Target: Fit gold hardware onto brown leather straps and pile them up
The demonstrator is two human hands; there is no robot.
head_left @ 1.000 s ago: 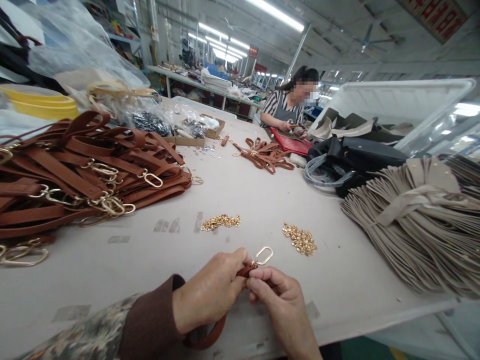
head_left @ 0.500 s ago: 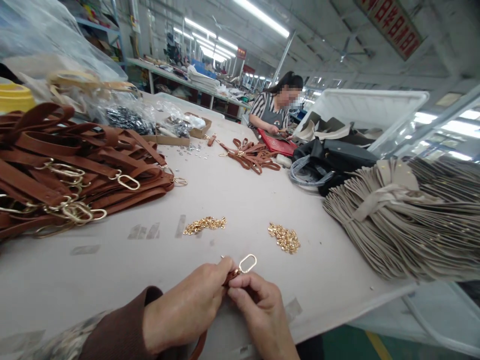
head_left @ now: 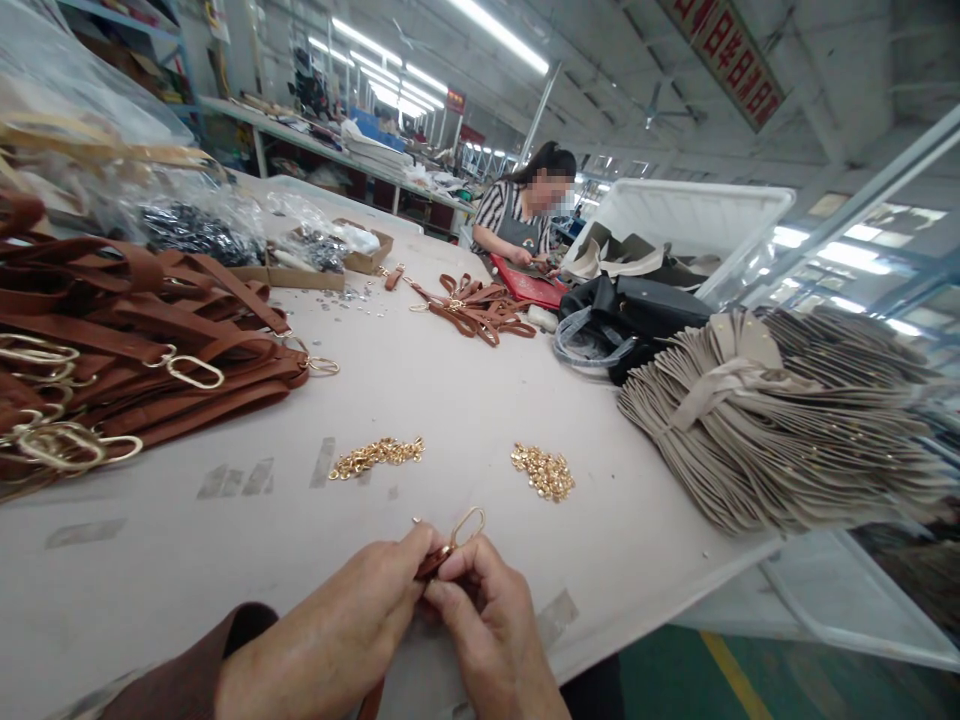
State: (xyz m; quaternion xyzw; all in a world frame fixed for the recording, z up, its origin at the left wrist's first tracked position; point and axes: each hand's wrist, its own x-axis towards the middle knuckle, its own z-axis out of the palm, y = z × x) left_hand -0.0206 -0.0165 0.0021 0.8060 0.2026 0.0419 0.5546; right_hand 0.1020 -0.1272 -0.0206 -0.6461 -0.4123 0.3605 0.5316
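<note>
Near the front of the table, my left hand (head_left: 367, 605) is closed on a brown leather strap (head_left: 433, 562), whose lower part trails down below the wrist. A gold oval ring (head_left: 468, 527) stands up from the strap's end between my hands. The thumb and forefinger of my right hand (head_left: 491, 620) pinch the strap end from the right; any small part between those fingertips is hidden. Just beyond lie two piles of small gold metal pieces, a left pile (head_left: 377, 457) and a right pile (head_left: 543, 472).
A heap of brown straps with gold clasps (head_left: 217, 350) fills the left side. More straps (head_left: 476, 308) lie farther back. On the right are a tied stack of grey-beige pieces (head_left: 780, 420) and a black bag (head_left: 637, 315). A co-worker (head_left: 525, 210) works across the table (head_left: 442, 400).
The view has swung slightly right, so the scene shifts left. My hands keep their hold on the strap, and the gold ring has tilted and turned a little.
</note>
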